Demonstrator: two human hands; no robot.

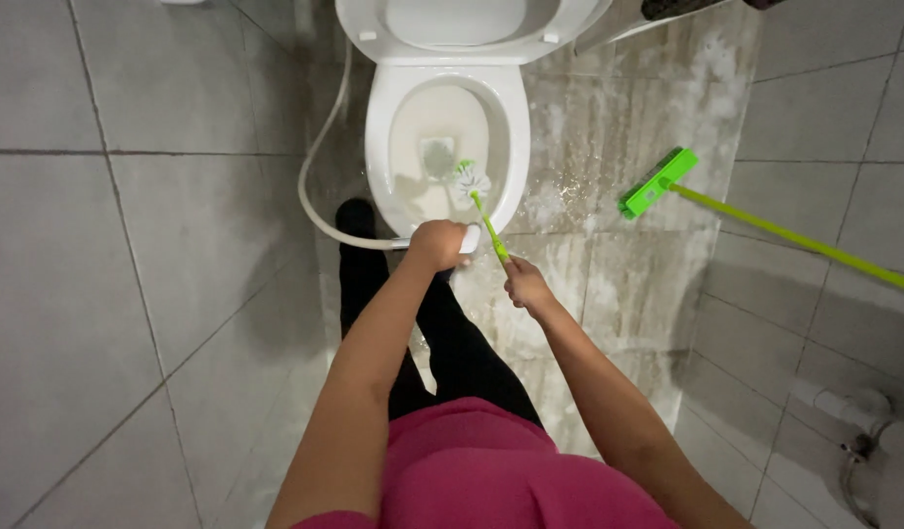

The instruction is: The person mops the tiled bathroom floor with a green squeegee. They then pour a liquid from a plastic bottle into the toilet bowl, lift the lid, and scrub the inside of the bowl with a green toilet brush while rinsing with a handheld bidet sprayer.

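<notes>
White toilet bowl (447, 137) at top center has pale water and the toilet brush (476, 196) head in it. Right hand (525, 284) has a closed grip on the green handle, pointing up-left into the bowl. Left hand (437, 243) grips a sprayer (469, 240), mostly hidden; its hose (315, 186) loops left. Green broom (658, 182) is cut off at right.

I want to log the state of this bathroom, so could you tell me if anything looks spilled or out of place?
Yes: white, foamy residue is spread over the wet floor right of the toilet, beside the green scrub broom.
</notes>
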